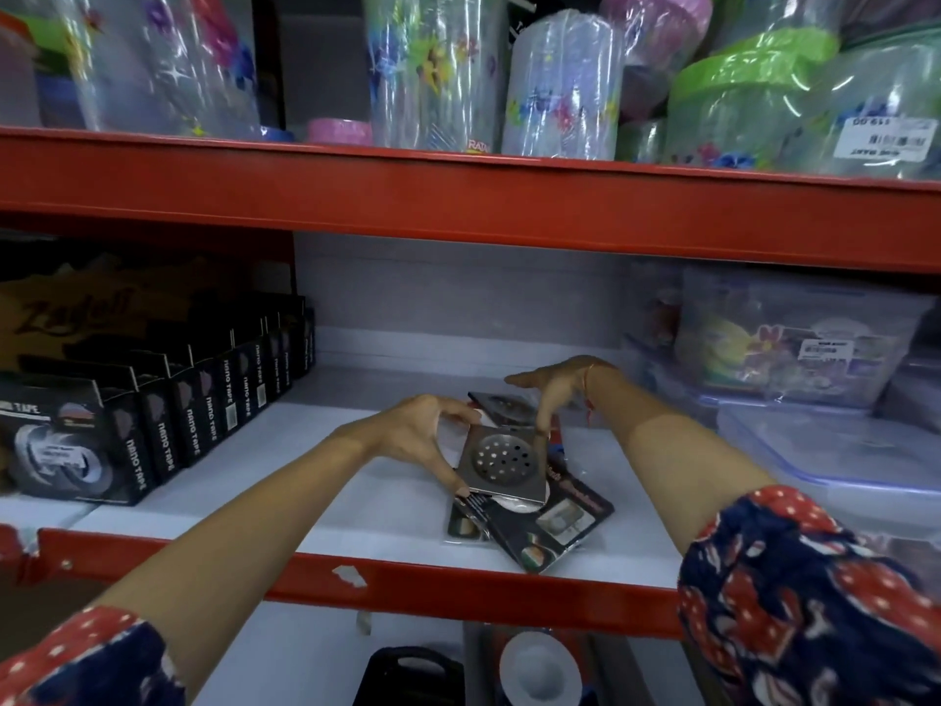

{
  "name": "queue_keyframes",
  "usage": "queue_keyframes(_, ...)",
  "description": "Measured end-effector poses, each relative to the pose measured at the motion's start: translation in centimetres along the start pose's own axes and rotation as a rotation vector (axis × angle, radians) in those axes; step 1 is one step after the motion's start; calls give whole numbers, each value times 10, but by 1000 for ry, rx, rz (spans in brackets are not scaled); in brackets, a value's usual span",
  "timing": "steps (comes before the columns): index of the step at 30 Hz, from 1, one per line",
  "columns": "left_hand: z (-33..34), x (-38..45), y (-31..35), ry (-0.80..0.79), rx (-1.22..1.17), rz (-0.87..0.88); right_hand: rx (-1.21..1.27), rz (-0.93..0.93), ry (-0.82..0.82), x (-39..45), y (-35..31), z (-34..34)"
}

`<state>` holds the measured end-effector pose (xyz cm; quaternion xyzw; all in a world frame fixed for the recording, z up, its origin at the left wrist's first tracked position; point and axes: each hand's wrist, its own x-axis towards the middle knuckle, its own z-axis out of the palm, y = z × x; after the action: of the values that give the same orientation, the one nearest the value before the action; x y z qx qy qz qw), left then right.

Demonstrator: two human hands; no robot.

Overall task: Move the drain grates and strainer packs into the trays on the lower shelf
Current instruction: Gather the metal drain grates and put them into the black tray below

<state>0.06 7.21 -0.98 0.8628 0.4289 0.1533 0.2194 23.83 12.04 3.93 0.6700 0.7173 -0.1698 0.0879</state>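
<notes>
A square steel drain grate point(501, 463) with a round perforated centre lies atop a small pile on the white middle shelf point(305, 466). My left hand point(420, 435) grips its left edge and my right hand point(550, 392) pinches its far right corner. A second grate point(501, 404) lies just behind it. Under the grates lie dark carded strainer packs point(555, 527), fanned toward the shelf's front edge. Below the red shelf lip, a white round strainer point(540, 670) and a black tray edge point(407, 677) show on the lower shelf.
Black nano tape boxes point(153, 425) line the shelf's left side. Clear lidded plastic containers point(814, 440) are stacked at the right. The red shelf beam point(458, 206) runs above, carrying wrapped plastic jars point(433, 68).
</notes>
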Motion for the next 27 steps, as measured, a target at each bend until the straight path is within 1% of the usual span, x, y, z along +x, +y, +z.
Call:
queue_keyframes(2, -3, 2, 0, -9, -12, 3, -11, 12, -3, 12, -1, 0)
queue_keyframes(5, -7, 4, -2, -30, -40, 0, -21, 65, -8, -22, -26, 2)
queue_keyframes(7, -9, 5, -4, -37, -58, -5, -24, 106, 35, -27, -29, 3)
queue_keyframes(11, -18, 2, -11, -41, -45, -11, 1, 119, 87, -51, -33, 1)
queue_keyframes(13, -25, -2, -18, -37, -64, -18, 2, 100, 147, -54, -30, -3)
queue_keyframes(15, -31, -9, -25, -29, -95, -27, -152, 20, 224, -60, -29, -9)
queue_keyframes(16, -35, -14, -29, -22, -103, -32, -140, -10, 334, -63, -32, -8)
queue_keyframes(17, -39, -20, -34, -16, -105, -32, -42, 18, 403, -64, -34, -7)
queue_keyframes(18, -43, -27, -39, -12, -100, -37, 43, 5, 385, -65, -40, -5)
queue_keyframes(19, -47, -35, -44, -9, -88, -43, 71, -56, 349, -61, -49, -6)
queue_keyframes(21, -55, -52, -58, -9, -59, -71, 62, -123, 276, -54, -74, -5)
queue_keyframes(24, -65, -76, -80, -28, -31, -120, 46, -162, 241, -56, -114, 5)
queue_keyframes(27, -68, -97, -104, -44, -58, -169, 75, -194, 230, -48, -143, 29)
